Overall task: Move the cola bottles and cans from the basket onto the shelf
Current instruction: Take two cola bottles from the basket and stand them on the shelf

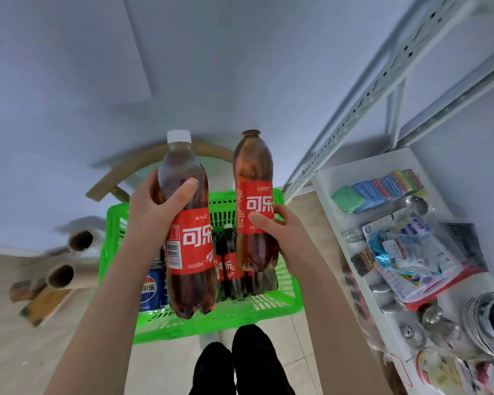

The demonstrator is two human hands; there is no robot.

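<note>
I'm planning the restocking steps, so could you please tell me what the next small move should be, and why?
Probably swing both bottles right toward the shelf. The left hand grips the white-capped bottle and the right hand grips the other bottle, both held above the green basket, so placing them seems next.

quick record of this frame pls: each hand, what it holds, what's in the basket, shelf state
left hand: grips white-cap bottle, roughly upright, above the basket
right hand: grips brown-cap bottle, roughly upright, above the basket
basket: green, below both held bottles
in basket: small bottles, blue cans
shelf: on the right; sponges, packets and metalware on it, no cola visible there
</note>
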